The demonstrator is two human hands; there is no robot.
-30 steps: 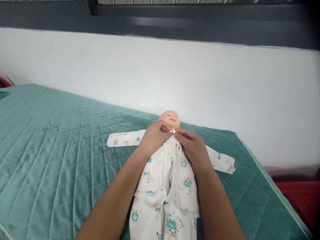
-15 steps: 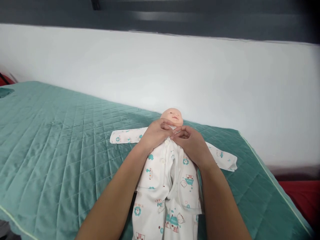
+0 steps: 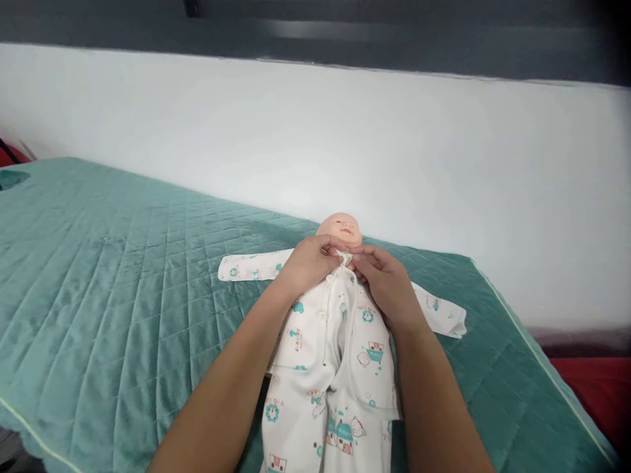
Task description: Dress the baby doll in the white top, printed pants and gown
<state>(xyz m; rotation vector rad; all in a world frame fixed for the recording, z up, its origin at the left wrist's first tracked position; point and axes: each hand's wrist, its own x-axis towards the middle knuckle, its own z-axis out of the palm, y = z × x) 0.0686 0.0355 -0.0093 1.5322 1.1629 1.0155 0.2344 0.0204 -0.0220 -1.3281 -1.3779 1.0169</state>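
Note:
A baby doll (image 3: 338, 226) lies on its back, dressed in a white printed baby top (image 3: 298, 335) and matching trousers (image 3: 296, 420). Just under the doll's chin, my left hand (image 3: 315, 263) pinches the left edge of the top's collar. Across from it, my right hand (image 3: 382, 272) grips the collar's other edge, fingertips bent in. A small gap separates the fingertips of both hands. Below them the front of the top hangs partly open, with buttons along one edge. Both sleeves stretch outward, one to each side.
Under the doll spreads a green quilted cover (image 3: 148, 276) with a pale piped edge. A white wall (image 3: 345, 131) rises right behind the doll's head, with a dark grey panel (image 3: 394, 33) above. Red fabric (image 3: 591, 387) shows at the right.
My fingertips have drawn slightly apart at the collar, the right hand shifting a little to the right. White collar cloth now shows between them. The doll lies as before.

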